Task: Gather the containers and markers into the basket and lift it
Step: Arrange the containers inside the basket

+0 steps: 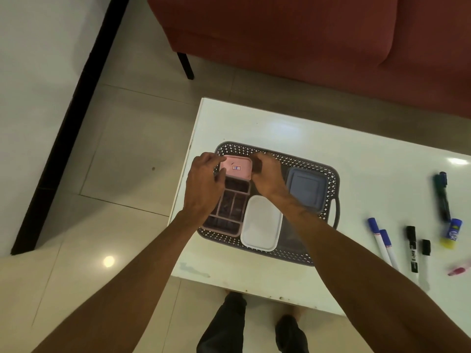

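A white table [280, 128] holds a grey lattice basket [254, 150] near its left end. To the right, well apart from it, lie two blue-capped markers [376, 234], two black-capped markers [413, 250], a dark marker [443, 200], a glue stick [453, 230] and a pink marker [458, 270].

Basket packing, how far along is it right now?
Done: the blue container, the white container and the divided tray sit in the basket. In hand: the left hand and right hand hold the pink box at the basket's far left corner. Left: the markers lie on the table to the right, outside the basket, which rests on the table, not yet lifted.
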`<state>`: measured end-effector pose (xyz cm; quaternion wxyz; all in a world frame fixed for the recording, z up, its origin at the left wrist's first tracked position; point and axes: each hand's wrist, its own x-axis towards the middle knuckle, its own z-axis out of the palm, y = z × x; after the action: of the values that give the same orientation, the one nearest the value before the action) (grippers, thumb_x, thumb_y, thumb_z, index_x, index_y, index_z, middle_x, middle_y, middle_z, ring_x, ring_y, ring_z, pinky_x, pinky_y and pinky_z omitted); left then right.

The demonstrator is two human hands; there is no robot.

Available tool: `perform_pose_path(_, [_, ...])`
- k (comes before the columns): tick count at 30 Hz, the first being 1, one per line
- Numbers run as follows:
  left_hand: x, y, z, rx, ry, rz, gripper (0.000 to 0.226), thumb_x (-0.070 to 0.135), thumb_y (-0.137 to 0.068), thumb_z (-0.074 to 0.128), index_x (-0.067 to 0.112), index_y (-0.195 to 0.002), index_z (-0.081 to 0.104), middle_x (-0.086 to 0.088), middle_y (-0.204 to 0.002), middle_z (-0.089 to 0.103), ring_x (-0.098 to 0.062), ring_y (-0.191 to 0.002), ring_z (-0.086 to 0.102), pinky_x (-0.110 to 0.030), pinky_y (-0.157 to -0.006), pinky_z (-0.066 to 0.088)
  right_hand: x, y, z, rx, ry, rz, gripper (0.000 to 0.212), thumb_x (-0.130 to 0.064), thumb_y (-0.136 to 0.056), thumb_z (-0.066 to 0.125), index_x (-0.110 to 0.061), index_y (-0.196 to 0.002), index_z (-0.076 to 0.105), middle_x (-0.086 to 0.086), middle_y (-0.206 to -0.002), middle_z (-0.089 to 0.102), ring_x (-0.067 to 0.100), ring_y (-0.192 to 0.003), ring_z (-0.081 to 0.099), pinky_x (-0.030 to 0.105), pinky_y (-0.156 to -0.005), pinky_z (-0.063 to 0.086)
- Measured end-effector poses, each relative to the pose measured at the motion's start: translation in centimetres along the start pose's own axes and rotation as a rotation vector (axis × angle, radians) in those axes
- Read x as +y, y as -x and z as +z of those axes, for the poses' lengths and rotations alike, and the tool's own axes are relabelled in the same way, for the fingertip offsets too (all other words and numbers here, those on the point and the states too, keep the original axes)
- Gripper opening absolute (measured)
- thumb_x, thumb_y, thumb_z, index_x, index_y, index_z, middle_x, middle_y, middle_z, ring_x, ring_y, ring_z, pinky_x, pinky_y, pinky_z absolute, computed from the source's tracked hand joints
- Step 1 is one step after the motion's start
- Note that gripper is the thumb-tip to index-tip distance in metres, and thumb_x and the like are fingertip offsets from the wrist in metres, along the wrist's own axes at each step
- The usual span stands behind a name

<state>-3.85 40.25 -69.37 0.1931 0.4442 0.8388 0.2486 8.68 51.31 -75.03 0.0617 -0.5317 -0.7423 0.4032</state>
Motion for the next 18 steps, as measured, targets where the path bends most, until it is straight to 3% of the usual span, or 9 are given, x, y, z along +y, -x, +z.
perform_pose_path(5, [0.4, 0.4, 0.6, -0.004, 0.005, -0.019, 0.032, 0.013, -0.092, 0.062, 0.012, -0.124, 0.065, -0.004, -0.124, 0.062, -0.020, -0.117, 0.053, -0.029, -0.100, 0.046, -0.1, 0.5, 0.1, -0.061, -0.201, 0.097, 0.036, 0.010, -0.075, 0.071, -0.003, -0.108, 0.065, 0.017, -0.110, 0.070, 0.029, -0.102, 0.068, 0.044, -0.087, 0.059])
perform_pose_path(8, [0.6, 0.7, 0.8, -0.008, -0.008, -0.003, 0.033, 0.012, -0.091, 0.063, 0.013, -0.123, 0.066, -0.004, -0.124, 0.063, -0.020, -0.116, 0.054, -0.027, -0.098, 0.046, -0.1, 1.1, -0.4, -0.085, -0.259, 0.084, 0.039, 0.013, -0.080, 0.065, -0.003, -0.114, 0.061, 0.015, -0.112, 0.070, 0.026, -0.102, 0.068, 0.038, -0.087, 0.059])
perform_pose_path(11, [1.0, 1.0, 1.0, -0.004, -0.005, 0.008, 0.032, 0.011, -0.091, 0.063, 0.013, -0.123, 0.066, -0.004, -0.125, 0.063, -0.020, -0.117, 0.053, -0.024, -0.099, 0.042, 0.9, 1.7, -1.1, -0.097, -0.232, 0.073, 0.046, 0.015, -0.083, 0.057, -0.006, -0.124, 0.056, 0.009, -0.105, 0.068, 0.020, -0.091, 0.065, 0.027, -0.078, 0.056])
perform_pose_path(14, [1.6, 1.6, 1.4, -0.020, -0.001, 0.004, 0.032, 0.013, -0.092, 0.063, 0.013, -0.124, 0.066, -0.005, -0.129, 0.061, -0.020, -0.121, 0.052, -0.027, -0.103, 0.041, 2.1, 3.0, -2.4, -0.015, -0.249, 0.053, 0.053, 0.016, -0.084, 0.052, -0.009, -0.130, 0.055, 0.005, -0.102, 0.064, 0.017, -0.089, 0.063, 0.029, -0.081, 0.056])
perform_pose_path(18, [3.4, 2.5, 2.2, -0.028, 0.012, 0.033, 0.031, 0.013, -0.091, 0.063, 0.011, -0.122, 0.067, -0.008, -0.128, 0.062, -0.022, -0.120, 0.053, -0.024, -0.102, 0.039, 3.6, 5.8, -4.8, 0.165, -0.232, 0.026, 0.043, 0.010, -0.087, 0.054, -0.012, -0.123, 0.062, -0.003, -0.106, 0.067, 0.007, -0.093, 0.062, 0.014, -0.078, 0.052])
